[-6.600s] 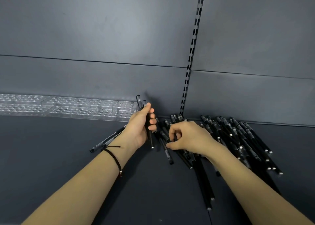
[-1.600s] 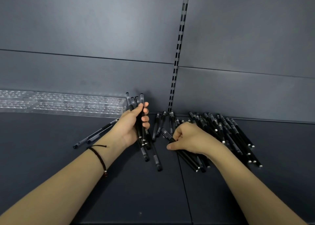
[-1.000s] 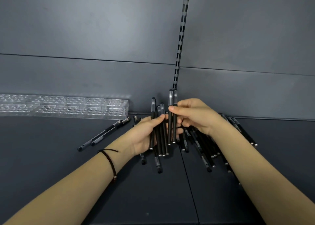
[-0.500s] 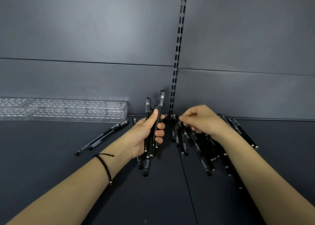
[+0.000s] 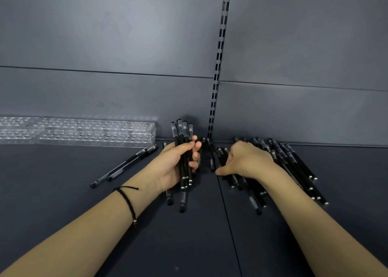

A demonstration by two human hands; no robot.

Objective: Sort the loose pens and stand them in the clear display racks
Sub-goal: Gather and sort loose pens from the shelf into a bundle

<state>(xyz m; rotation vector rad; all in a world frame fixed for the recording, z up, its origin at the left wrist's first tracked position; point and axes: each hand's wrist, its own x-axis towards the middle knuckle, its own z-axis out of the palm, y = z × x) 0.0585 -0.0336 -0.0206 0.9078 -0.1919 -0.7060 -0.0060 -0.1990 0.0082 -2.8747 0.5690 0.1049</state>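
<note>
My left hand (image 5: 176,165) grips a bundle of black pens (image 5: 182,132) upright, caps up, just above the dark shelf. My right hand (image 5: 246,161) lies palm down on the left part of a big pile of loose black pens (image 5: 294,165). Its fingers curl down into the pile and are hidden, and the thumb points left along the shelf. Two lighter pens (image 5: 126,165) lie apart on the left. A couple more pens (image 5: 182,202) lie under my left hand. The clear display racks (image 5: 84,132) stand at the back left with their holes bare.
The dark shelf floor (image 5: 147,245) has a seam running forward from the slotted upright (image 5: 218,70) in the grey back wall. A black cord bracelet (image 5: 127,201) sits on my left wrist.
My right hand has dropped from above the pile down onto it and moved right. My left hand has tightened round its bundle, which now stands straighter.
</note>
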